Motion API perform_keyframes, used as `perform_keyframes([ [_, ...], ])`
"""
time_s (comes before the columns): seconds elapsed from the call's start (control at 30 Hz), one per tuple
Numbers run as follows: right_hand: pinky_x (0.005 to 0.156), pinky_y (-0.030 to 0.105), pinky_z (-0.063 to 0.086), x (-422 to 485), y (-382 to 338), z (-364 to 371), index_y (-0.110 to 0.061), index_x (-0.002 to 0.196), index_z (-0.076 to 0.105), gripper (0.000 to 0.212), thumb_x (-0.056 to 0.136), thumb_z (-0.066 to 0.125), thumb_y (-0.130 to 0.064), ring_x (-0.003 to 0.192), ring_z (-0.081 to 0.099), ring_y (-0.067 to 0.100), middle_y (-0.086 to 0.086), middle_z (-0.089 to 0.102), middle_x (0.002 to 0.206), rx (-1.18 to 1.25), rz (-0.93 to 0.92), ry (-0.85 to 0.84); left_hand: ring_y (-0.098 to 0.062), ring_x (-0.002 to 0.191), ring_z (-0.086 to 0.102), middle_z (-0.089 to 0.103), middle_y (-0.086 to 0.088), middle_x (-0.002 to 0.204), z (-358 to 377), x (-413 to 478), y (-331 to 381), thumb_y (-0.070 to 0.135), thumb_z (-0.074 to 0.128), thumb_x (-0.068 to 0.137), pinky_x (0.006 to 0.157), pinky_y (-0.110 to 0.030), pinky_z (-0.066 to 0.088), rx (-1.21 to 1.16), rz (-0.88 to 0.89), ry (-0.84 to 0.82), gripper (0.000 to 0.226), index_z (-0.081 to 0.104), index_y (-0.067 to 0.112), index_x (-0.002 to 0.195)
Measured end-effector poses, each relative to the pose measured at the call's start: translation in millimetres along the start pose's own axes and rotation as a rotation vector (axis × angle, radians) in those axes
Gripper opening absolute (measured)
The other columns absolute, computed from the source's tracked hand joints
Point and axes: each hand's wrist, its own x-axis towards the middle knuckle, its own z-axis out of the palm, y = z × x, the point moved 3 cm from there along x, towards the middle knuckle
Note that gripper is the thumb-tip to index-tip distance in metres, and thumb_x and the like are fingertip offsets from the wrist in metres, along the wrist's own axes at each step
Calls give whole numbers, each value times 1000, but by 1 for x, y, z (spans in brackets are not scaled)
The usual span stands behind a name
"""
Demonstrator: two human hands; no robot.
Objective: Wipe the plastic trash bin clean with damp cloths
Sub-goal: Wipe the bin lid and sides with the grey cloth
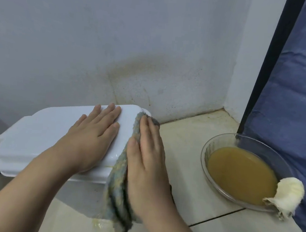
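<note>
R hand [145, 155] presses cloth [119, 177] on bin [29, 138] side; L hand [95, 130] flat on top.
Both flat: R fingers together on the grey-blue cloth, L slightly spread. White bin on tiled floor [192, 136] by wall [99, 39]; glass bowl [203, 152] of brown liquid at right.

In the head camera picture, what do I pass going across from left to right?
Left hand on the trash bin → right hand pressing the grey cloth → glass bowl → white cloth on its rim.
</note>
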Motion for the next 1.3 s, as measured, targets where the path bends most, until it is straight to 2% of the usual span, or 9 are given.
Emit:
perform_keyframes([
  [0.2, 117, 28, 7, 77, 22, -11, -25, 150, 17, 53, 99, 33, -32, 144, 7, 7, -10, 13, 157, 88, 193, -181, 13, 132, -14, -10, 34, 144, 1, -4, 0, 43, 15, 96, 113, -20, -8, -10, 38, -41, 41, -8, 54, 128],
  [0.33, 113, 33, 16, 105, 21, -10, -22, 148, 23, 53, 99, 37, -34, 143, 19, 17, -1, 20, 156, 13, 254, -308, 5, 139, -12, -7, 28, 152, -1, -6, 2, 42, 13, 97, 116, -25, -6, 9, -13, -31, 49, -2, 46, 143],
  [0.57, 114, 13, 9, -24, 22, 12, -39, 146, 16, 53, 96, 30, -49, 142, 8, -5, -25, 12, 154, 196, -67, 105, -1, 143, -10, -3, 25, 154, 2, -7, 6, 40, 15, 97, 117, -29, -4, 34, -36, -6, 50, 5, 42, 146],
  [0.7, 111, 10, 14, -54, 63, 30, -49, 142, 13, 51, 94, 31, -48, 140, 13, -8, -34, 15, 150, 309, 95, 167, 8, 138, -5, 5, 33, 149, 1, -11, 17, 38, 20, 98, 116, -26, -2, -45, 69, 15, 45, 16, 48, 142],
  [0.83, 117, 34, 18, -54, 123, 30, -56, 137, 23, 41, 100, 31, -41, 141, 18, -1, -24, 21, 152, 375, 344, 42, 5, 141, -4, 7, 31, 152, -2, -12, 24, 39, 21, 98, 117, -30, -4, -76, 55, -25, 43, 16, 51, 139],
  [0.93, 118, 41, 15, -53, 152, 29, -49, 142, 18, 44, 100, 30, -45, 144, 17, 14, -13, 19, 156, 361, 650, -42, -9, 145, -2, 7, 19, 157, 0, -5, 40, 60, 20, 93, 117, -47, 1, 1, -65, -75, 52, 15, 48, 143],
  [1.03, 118, 40, 10, -51, 154, 31, -47, 145, 11, 50, 98, 26, -53, 143, 9, 9, -22, 11, 152, 354, 672, -76, -32, 144, 3, 5, 1, 158, 12, 9, 70, 82, 25, 72, 110, -62, 16, 260, -168, -124, 81, 9, 48, 144],
  [1.2, 102, 5, 17, -50, 155, 33, -40, 146, 15, 44, 102, 19, -43, 119, 21, -28, -24, 14, 152, 483, 618, -49, -43, 137, 8, 2, -11, 152, 26, 19, 94, 40, 63, 76, 103, -65, 24, 478, -340, -91, 76, 19, 41, 137],
  [1.3, 114, 20, 11, -49, 154, 32, -44, 145, 13, 48, 99, 24, -49, 131, 14, -18, -23, 15, 152, 387, 571, -77, -39, 133, 22, 20, -13, 145, 23, 23, 95, 31, 59, 78, 101, -61, 31, 475, -327, -38, 64, 25, 33, 133],
])
